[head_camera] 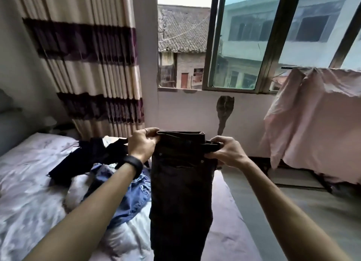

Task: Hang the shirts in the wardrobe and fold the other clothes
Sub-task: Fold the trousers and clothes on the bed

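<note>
Head view: one pair of dark trousers [180, 192] hangs lengthwise, waistband up, legs down over the bed [29, 182]. The left hand [142, 145] pinches the waistband's left corner; the right hand [226, 151] grips its right corner. Left of them lies a heap: one navy garment [88, 159] and one pair of blue jeans [132, 198].

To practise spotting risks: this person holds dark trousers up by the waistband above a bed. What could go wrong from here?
1. The right hand only pinches the dark trousers at the waistband's corner; they may slip and hang crooked.
2. The unsorted pile lies close beside them on the bed; laid down carelessly, the trousers could land on it and crease.
</note>
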